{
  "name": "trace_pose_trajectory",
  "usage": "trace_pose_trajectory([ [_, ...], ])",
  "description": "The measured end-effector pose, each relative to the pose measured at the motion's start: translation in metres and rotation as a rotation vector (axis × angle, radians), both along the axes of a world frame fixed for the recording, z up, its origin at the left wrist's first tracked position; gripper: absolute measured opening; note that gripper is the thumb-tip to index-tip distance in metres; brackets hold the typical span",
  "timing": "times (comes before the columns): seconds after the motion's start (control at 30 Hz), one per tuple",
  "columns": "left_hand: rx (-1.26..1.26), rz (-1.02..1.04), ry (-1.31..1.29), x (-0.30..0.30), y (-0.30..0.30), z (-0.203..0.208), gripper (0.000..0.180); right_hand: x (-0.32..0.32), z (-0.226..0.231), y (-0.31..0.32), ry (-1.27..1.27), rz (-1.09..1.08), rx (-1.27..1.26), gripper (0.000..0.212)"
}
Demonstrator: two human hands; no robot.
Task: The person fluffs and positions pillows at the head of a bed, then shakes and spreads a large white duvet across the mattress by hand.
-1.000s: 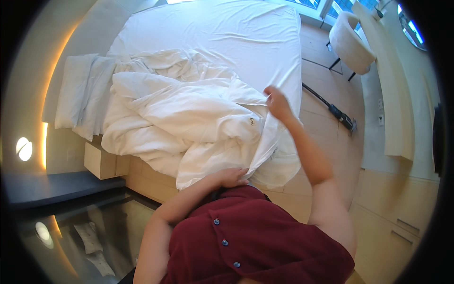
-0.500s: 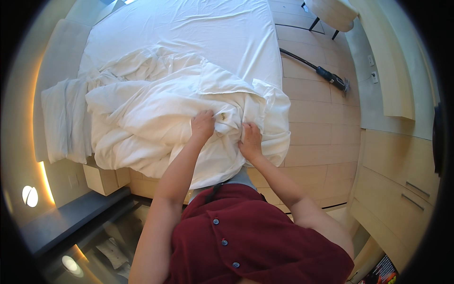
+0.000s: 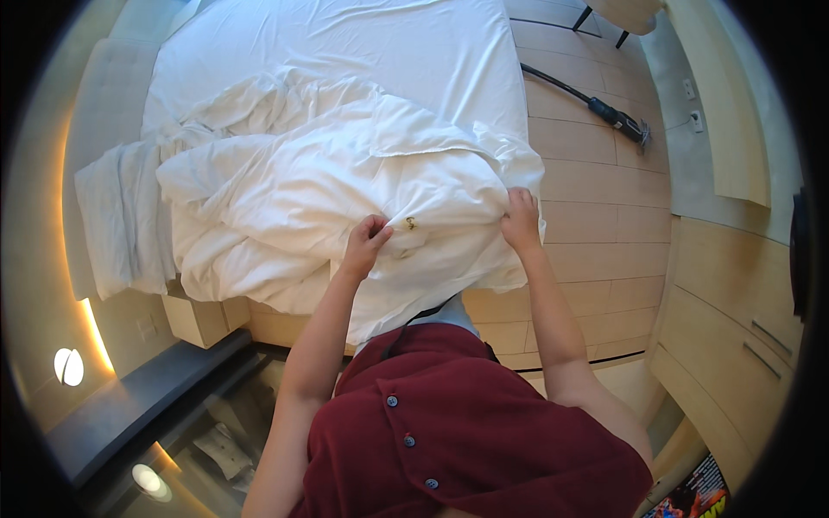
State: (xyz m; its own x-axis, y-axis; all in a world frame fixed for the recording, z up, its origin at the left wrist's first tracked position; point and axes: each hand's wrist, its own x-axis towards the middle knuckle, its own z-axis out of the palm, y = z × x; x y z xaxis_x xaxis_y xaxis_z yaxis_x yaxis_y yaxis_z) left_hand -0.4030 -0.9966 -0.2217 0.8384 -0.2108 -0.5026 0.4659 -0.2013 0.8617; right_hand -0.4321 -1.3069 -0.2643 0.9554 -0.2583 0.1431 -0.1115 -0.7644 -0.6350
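Observation:
A crumpled white duvet [image 3: 285, 198] lies heaped over the near part of the bed, its near edge hanging toward me. My left hand [image 3: 366, 245] pinches a fold of it between thumb and fingers. Just right of that pinch, a small yellow-brown mark [image 3: 410, 224] shows on the white cloth. My right hand [image 3: 521, 216] grips the duvet near its right edge, with its fingertips partly hidden in the cloth. Between both hands the fabric is drawn fairly taut.
A white fitted sheet [image 3: 345, 39] covers the far mattress. Beside the headboard lies a pale folded bundle [image 3: 125, 220]. On the wooden floor to the right rests a dark stick vacuum [image 3: 617, 116], near a chair [image 3: 626, 13]. Drawers [image 3: 734, 285] stand at the right, a bedside cabinet [image 3: 194, 319] at the left.
My right hand has moved right and slightly up, spreading the duvet. My left hand has come slightly nearer me and now pinches a fold. The marked patch lies flatter.

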Motion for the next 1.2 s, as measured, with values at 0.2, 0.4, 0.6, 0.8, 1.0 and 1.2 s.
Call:
trace_pose_trajectory([
  [0.2,-0.04,0.045,0.039,0.012,-0.007,-0.002,0.011,0.021,0.064,0.057,-0.141,0.174,0.209,0.023],
  [0.4,0.484,-0.149,-0.505,0.034,-0.024,0.011,0.014,0.002,0.053,0.089,-0.017,0.091,0.34,0.013],
  [0.6,0.854,-0.487,-0.746,0.052,-0.06,0.018,0.015,-0.01,0.044,0.108,0.144,0.132,0.557,0.022],
  [0.8,0.405,-0.277,0.09,0.071,-0.037,-0.032,0.017,-0.014,0.0,0.113,0.188,0.187,0.378,0.038],
  [1.0,0.0,0.003,0.409,0.081,-0.033,-0.012,0.013,-0.004,0.009,0.096,0.229,0.096,0.557,0.024],
  [1.2,-0.1,0.0,0.454,0.084,-0.027,-0.002,0.013,0.028,0.047,0.122,0.063,0.103,0.685,0.014],
])
